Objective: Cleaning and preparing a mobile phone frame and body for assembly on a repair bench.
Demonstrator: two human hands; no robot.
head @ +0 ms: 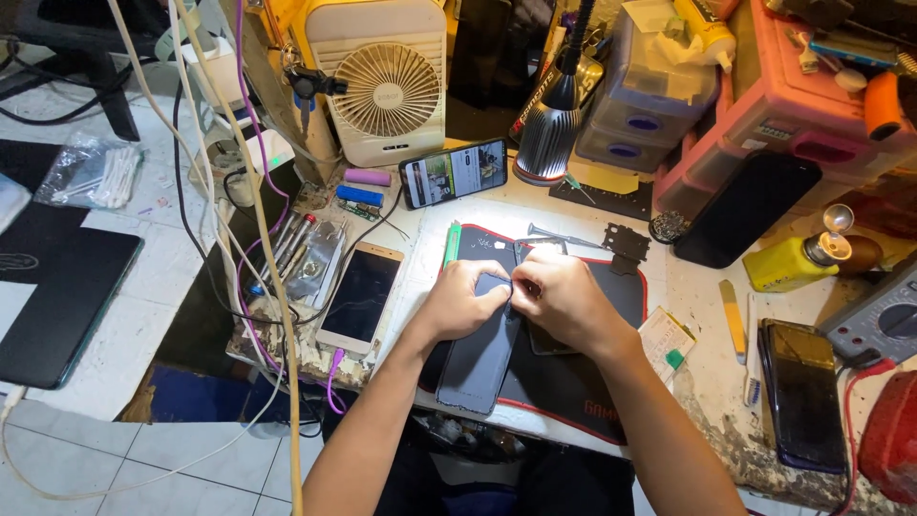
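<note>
A dark grey phone (478,358) lies lengthwise on a black work mat (573,382) with a red edge. My left hand (463,298) rests on the phone's upper end, its fingers curled over the top left corner. Pressed against it from the right, my right hand (564,298) pinches at the phone's top edge with thumb and forefinger. Both hands meet at that edge, and whether a small tool sits between the fingers is hidden. A second dark flat part (546,342) lies under my right wrist on the mat.
A white-framed phone (358,298) lies left of the mat, a lit phone (454,174) leans behind it. A small fan (390,86), a lamp (552,129), a yellow bottle (793,263), another dark phone (800,394), a meter (884,320), tweezers and pens (301,248) crowd the bench.
</note>
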